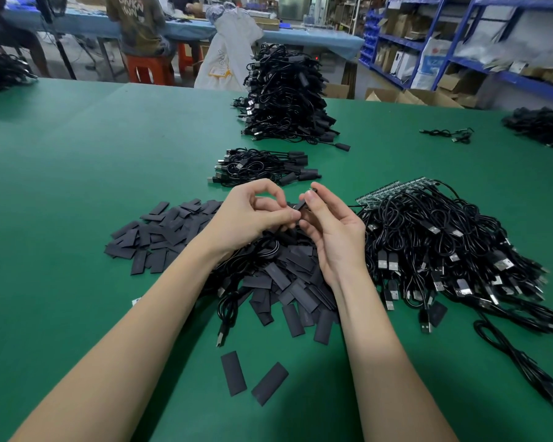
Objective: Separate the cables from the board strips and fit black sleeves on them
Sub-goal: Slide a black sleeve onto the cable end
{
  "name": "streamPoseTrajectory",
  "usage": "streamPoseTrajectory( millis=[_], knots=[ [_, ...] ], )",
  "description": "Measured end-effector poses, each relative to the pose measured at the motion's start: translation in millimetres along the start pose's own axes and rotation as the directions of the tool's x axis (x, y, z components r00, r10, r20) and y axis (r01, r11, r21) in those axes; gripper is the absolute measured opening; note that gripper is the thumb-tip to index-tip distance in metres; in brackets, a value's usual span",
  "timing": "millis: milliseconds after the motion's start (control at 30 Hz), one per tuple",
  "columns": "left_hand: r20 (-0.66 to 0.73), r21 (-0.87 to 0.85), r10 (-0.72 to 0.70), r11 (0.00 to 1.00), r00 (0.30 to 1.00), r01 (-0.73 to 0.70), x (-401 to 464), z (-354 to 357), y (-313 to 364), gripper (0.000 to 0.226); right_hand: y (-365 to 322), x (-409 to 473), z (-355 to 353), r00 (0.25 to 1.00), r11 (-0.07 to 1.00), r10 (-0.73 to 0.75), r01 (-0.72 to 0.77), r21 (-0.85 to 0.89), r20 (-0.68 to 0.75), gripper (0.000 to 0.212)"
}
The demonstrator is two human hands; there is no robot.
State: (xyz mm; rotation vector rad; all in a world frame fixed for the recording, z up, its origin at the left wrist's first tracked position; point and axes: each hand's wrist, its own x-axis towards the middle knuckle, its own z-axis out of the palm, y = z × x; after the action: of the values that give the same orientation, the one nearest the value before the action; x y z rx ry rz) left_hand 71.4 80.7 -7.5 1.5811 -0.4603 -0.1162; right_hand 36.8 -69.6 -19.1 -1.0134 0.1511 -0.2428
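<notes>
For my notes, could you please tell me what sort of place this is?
Probably a small assembly workshop: heaps of cables and black sleeves on a green table, with stocked shelves behind.

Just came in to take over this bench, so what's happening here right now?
A person is sleeving cables at a green table. Both hands, the left hand and right hand, pinch one small black sleeve between them, above a pile of loose sleeves. Unprocessed cables still on board strips lie to the right, and what look like finished cables sit in a small bundle and a tall stack farther back.
</notes>
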Motion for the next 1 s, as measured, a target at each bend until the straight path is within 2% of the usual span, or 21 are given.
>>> streamPoseTrajectory(
  millis=[267, 400, 667, 1000],
  knots=[
    [0.060, 0.025, -0.067, 0.998, 0.996, 0.066, 1.2, -3.3, 0.9, 0.021, -0.4, 0.5, -0.7, 0.998, 0.999, 0.017, -0.014, 0.046, -0.056, 0.016],
    [0.063, 0.062, -0.042, 0.997, 0.997, 0.038, -0.5, -3.1, 2.2, 0.014, -1.0, 0.6, -1.4, 0.998, 0.999, 0.027, -0.024, 0.043, -0.052, 0.017],
    [0.053, 0.066, -0.024, 0.998, 0.998, 0.021, 0.1, -4.6, -0.7, 0.015, 0.7, -1.1, 0.8, 0.999, 0.999, 0.030, -0.030, 0.033, -0.026, 0.017],
    [0.097, 0.122, -0.118, 0.987, 0.988, 0.106, 2.4, -7.4, -0.7, 0.009, 0.9, 0.6, 0.3, 0.998, 0.997, 0.046, -0.042, 0.065, -0.052, 0.014]
  ],
)
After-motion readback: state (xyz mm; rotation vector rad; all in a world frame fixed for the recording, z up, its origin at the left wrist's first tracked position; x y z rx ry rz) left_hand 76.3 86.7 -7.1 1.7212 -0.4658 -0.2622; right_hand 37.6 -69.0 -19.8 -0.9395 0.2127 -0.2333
